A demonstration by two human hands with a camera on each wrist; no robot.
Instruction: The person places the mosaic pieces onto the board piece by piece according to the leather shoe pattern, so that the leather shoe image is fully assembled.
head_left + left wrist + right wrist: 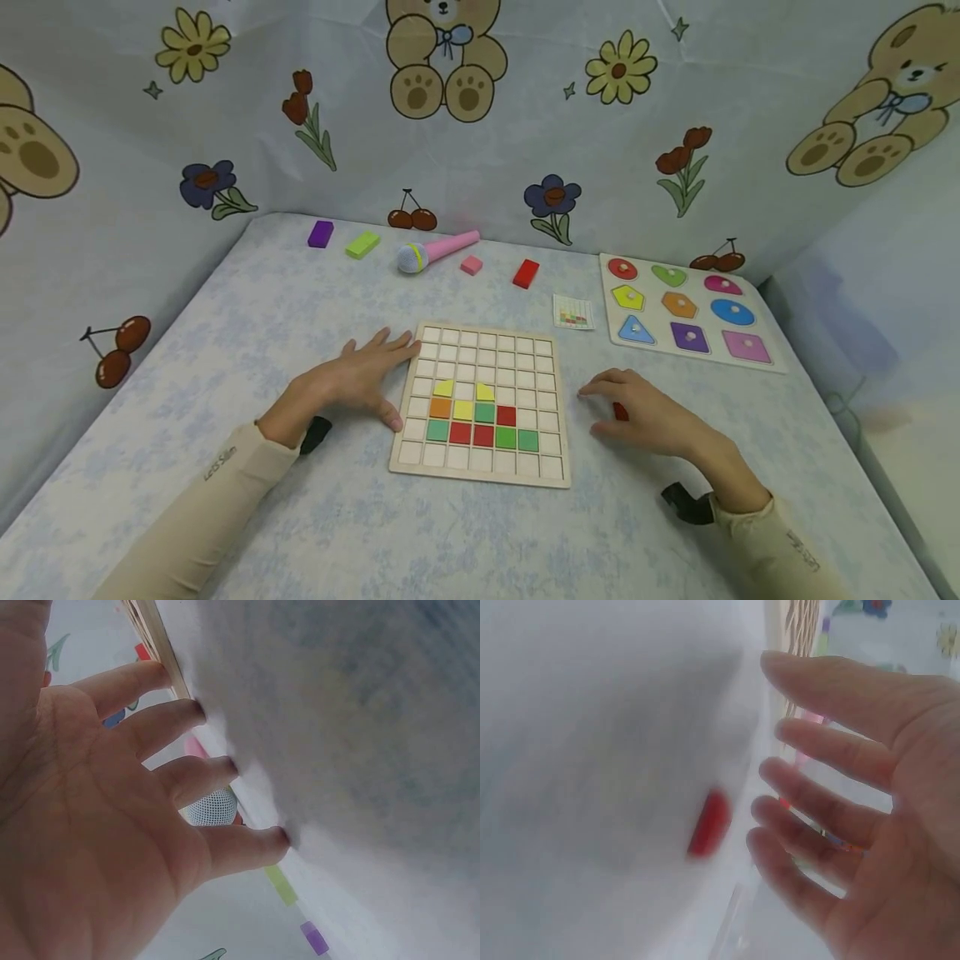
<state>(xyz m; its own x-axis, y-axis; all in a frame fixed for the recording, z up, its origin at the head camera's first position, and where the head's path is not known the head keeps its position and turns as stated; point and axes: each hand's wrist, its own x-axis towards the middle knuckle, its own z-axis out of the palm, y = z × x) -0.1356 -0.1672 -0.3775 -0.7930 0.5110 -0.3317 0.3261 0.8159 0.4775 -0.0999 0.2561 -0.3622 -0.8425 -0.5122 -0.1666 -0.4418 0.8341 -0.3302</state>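
A wooden grid board point(480, 467) lies in the middle of the table, with several yellow, orange, green and red tiles set in its lower rows. My left hand point(371, 371) rests flat on the table against the board's left edge, fingers straight; in the left wrist view its fingertips point(196, 711) press the cloth beside the board edge point(154, 637). Right of the board, my right hand point(626, 404) hovers with relaxed fingers just over a small red tile point(619, 410). The right wrist view shows that red tile point(709, 823) blurred on the cloth, below spread fingers point(832, 746) that hold nothing.
Along the back lie a purple block point(320, 234), a green block point(362, 244), a pink toy microphone point(435, 252), a pink cube point(471, 265) and a red block point(526, 273). A pattern card point(573, 312) and a shape puzzle board point(765, 365) sit at the right. Printed cloth walls surround the table.
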